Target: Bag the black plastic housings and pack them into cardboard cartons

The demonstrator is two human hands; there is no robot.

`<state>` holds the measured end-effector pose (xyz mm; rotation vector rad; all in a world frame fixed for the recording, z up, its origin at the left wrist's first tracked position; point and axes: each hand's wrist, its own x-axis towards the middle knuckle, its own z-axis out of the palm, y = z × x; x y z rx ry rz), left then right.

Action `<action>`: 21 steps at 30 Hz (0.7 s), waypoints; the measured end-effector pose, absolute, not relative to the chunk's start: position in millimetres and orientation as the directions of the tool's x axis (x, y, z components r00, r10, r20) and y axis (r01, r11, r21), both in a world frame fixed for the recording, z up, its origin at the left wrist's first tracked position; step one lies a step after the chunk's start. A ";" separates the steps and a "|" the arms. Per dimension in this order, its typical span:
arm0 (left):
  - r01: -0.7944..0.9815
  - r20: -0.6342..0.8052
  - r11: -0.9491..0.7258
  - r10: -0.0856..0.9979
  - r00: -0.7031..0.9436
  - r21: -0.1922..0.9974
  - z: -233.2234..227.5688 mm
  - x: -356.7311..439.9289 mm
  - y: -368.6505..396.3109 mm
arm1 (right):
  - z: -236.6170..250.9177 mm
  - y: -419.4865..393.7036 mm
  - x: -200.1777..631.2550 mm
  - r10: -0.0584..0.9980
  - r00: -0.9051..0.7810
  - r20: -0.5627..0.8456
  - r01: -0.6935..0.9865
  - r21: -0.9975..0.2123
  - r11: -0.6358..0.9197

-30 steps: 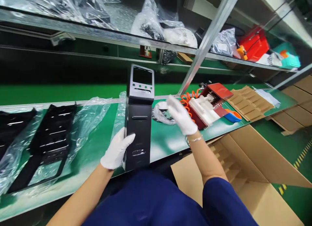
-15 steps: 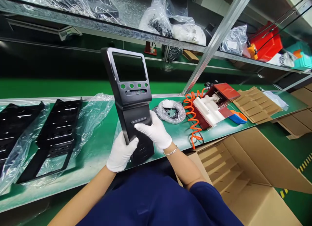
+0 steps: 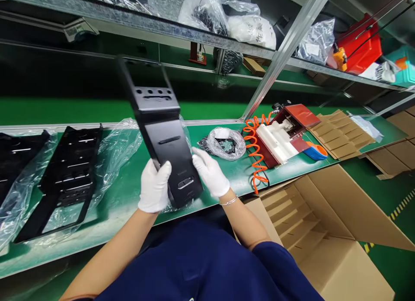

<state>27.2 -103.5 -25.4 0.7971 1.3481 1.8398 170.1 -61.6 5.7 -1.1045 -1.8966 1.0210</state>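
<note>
One black panel (image 3: 170, 152), now more aslant

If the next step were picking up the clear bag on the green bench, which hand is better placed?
Probably the right hand: it is nearer the clear bag, on the same side of the black panel. The left hand grips the panel's opposite side, farther away.

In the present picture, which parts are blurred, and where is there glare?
Head view: the held black panel has a smeared upper frame, probably from motion; head view: small white glints on the black parts at left; head view: pale sheen, likely reflected light, on the green bench.
</note>
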 end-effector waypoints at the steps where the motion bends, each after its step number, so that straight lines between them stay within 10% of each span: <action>1: -0.181 0.083 -0.238 0.793 -0.603 0.954 -21.7 26.9 -100.6 | 4.8 -67.5 168.4 0.911 -0.385 0.150 0.415 -0.853 0.316; 12: -0.223 0.081 -0.337 0.694 -0.716 0.915 -17.8 35.1 -94.8 | -9.2 -71.4 156.2 0.883 -0.436 0.172 0.578 -0.698 0.421; 21: -0.195 0.240 -0.372 0.840 -0.487 0.908 -16.5 24.0 -88.5 | -10.9 -69.4 166.5 0.948 -0.265 0.174 -0.057 -0.985 0.164</action>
